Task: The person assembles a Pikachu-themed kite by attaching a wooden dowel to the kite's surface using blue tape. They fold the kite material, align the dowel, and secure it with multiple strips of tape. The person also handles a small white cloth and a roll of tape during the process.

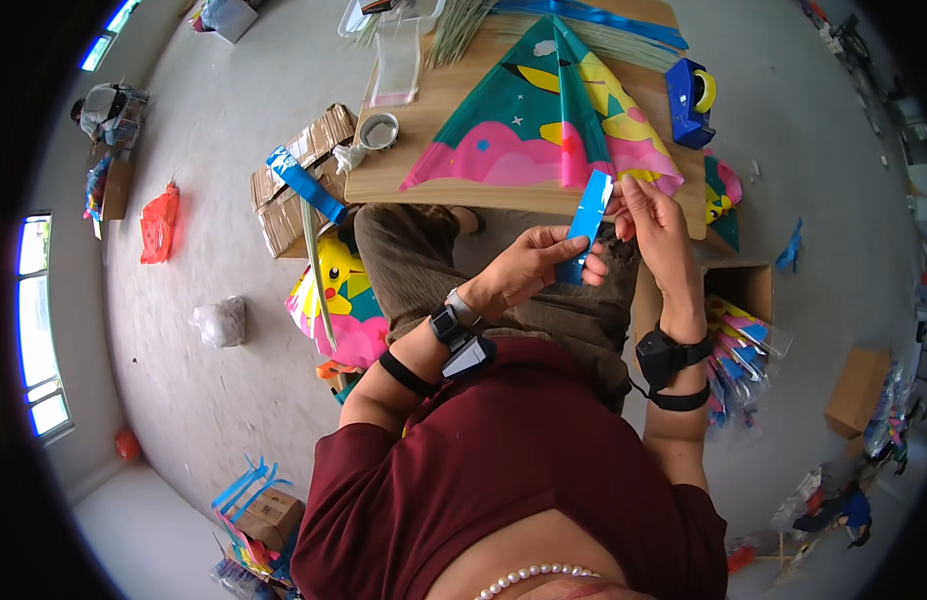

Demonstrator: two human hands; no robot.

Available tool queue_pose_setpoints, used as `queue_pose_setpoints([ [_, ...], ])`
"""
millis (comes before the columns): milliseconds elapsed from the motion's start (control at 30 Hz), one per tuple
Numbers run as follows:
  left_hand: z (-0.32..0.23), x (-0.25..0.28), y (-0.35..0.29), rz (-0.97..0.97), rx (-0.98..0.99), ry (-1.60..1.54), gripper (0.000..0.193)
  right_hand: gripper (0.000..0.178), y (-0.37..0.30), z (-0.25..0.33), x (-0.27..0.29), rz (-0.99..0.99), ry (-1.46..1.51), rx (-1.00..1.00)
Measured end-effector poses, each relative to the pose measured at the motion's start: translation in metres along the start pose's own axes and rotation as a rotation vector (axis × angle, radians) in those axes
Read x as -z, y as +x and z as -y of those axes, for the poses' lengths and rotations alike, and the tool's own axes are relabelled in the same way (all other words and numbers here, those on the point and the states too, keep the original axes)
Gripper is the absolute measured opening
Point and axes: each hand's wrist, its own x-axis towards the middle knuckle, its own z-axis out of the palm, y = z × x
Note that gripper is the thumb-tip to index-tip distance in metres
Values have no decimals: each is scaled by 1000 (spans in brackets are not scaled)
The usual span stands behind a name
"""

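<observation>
A folded blue plastic strip (587, 220) with a shiny surface is pinched in my left hand (528, 262), the thumb lying across its lower part. Its upper end points at the table edge, where a pale tip shows. Close to that tip is my right hand (653, 215), with thumb and forefinger pressed together; whatever is between them is too small to make out. Just beyond both hands, a triangular kite (518, 130) in green, pink and yellow lies on the wooden table (463, 194), its near edge by the strip.
On the table stand a blue tape dispenser (689, 105) at right and a tape roll (379, 131) at left. Thin sticks (458, 30) lie at the back. A cardboard box (283, 215) is at left, an open box (748, 285) of packed kites at right. A red bag (159, 225) lies on the floor.
</observation>
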Motion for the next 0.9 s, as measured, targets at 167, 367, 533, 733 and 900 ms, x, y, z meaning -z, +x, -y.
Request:
queue_pose_setpoints([
  [167, 5, 5, 1, -50, -33, -87, 29, 49, 3, -13, -7, -40, 32, -59],
  [367, 6, 11, 2, -44, -41, -93, 33, 27, 8, -28, -18, 26, -39, -21],
  [533, 2, 6, -1, -86, -43, -163, 41, 20, 11, -38, -22, -28, -6, -38],
  [733, 23, 44, 4, -239, -217, -55, 42, 20, 18, -65, -22, -111, 73, -46],
  [900, 36, 71, 14, -484, -269, -120, 31, 19, 16, -108, -20, -140, 105, -133],
])
